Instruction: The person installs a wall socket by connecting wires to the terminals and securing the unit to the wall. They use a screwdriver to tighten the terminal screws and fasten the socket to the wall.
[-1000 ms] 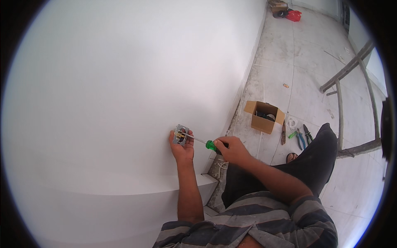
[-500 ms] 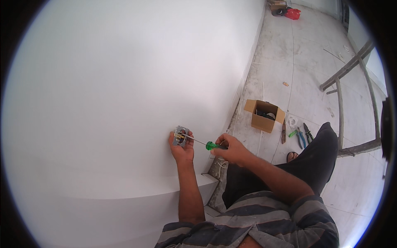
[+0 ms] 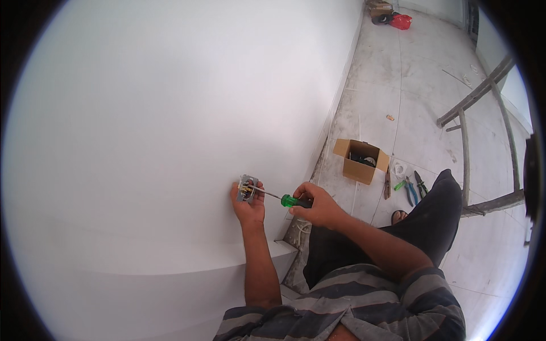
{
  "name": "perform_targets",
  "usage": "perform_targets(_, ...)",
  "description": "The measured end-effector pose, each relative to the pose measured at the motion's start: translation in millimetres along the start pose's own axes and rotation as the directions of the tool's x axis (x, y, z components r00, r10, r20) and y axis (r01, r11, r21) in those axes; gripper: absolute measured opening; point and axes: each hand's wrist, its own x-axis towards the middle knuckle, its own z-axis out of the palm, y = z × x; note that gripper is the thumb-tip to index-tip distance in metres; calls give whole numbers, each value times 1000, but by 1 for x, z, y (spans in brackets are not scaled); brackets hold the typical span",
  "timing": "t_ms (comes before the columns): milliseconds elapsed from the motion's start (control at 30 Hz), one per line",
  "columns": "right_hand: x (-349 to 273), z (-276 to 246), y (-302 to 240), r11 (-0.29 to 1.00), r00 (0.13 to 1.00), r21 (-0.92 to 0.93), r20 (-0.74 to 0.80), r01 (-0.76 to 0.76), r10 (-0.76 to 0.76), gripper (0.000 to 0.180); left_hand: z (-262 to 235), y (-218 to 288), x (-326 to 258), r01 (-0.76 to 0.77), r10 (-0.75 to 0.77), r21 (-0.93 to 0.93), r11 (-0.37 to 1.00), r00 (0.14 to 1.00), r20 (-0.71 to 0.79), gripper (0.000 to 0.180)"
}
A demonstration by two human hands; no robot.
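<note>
The right hand (image 3: 319, 206) is clamped around the green handle of a screwdriver (image 3: 283, 199), and over the last second it has barely shifted: the thin shaft still runs left into the socket insert (image 3: 247, 188), so the work on one terminal screw seems to be going on steadily. The left hand (image 3: 248, 206) keeps its fingers closed on that insert, holding it just off the white wall (image 3: 170, 125). The insert is a small grey block with yellowish wire ends showing. Farther right on the floor (image 3: 421, 91) sit an open cardboard box (image 3: 359, 161) and pliers (image 3: 410, 190)
</note>
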Motion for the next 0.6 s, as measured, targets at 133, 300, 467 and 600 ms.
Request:
perform_targets(133,-7,12,18,677,796,-566,-60,470,-602,30,-2,1,0,4,-4,-10,1000,1000,16,43)
perform_targets(300,1,8,1,996,996,28,12,-90,90,28,-7,-4,4,-34,34,-2,999,999,-13,43)
perform_targets(467,10,-6,-2,845,919,367,211,-390,333,26,-4,-2,1,-5,6,-23,1000,1000,3,43)
perform_targets(600,4,6,20,962,965,-95,-34,257,-261,34,7,2,-4,25,-25,-17,1000,1000,6,44)
